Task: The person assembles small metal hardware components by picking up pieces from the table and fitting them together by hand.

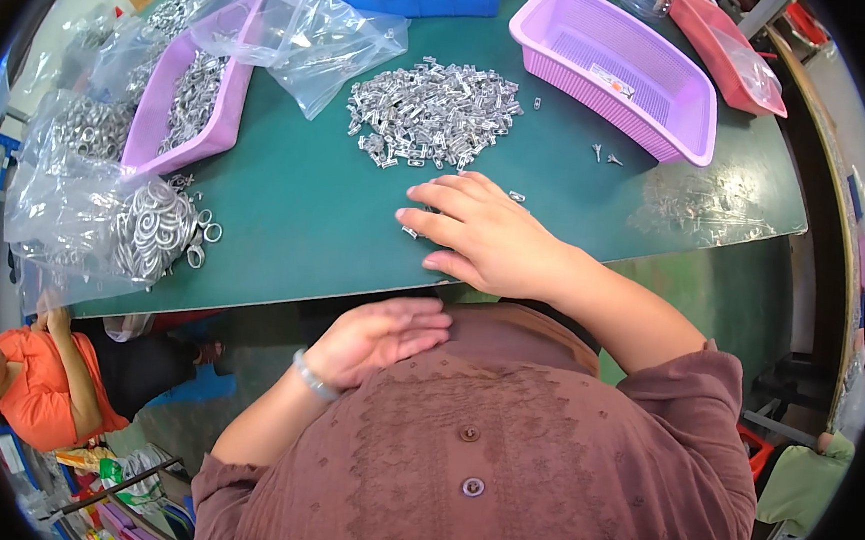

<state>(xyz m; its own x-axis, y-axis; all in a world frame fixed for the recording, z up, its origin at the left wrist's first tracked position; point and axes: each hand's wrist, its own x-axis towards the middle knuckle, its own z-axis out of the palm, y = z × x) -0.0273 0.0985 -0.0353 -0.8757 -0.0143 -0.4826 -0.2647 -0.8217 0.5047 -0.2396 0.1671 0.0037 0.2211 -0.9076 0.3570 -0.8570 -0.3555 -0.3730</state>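
Observation:
My right hand (495, 236) lies palm down over the green table near its front edge, fingers stretched and apart. A few small silvery metal pieces show by its fingertips, one (410, 231) at the left and another (517, 196) beyond the knuckles; what lies under the palm is hidden. Just below the table edge my left hand (376, 338) is held with its palm turned up and inward, fingers extended, and nothing shows in it. Farther back, a heap of the same small metal pieces (434, 110) sits on the table.
A purple basket (700, 98) stands at the back right, near two small metal bits (606, 156). Left are a purple basket of metal parts (228, 115), clear plastic bags (67, 194) and metal rings (154, 231). A blue tray (421, 0) is behind. Someone in orange (48, 394) sits at left.

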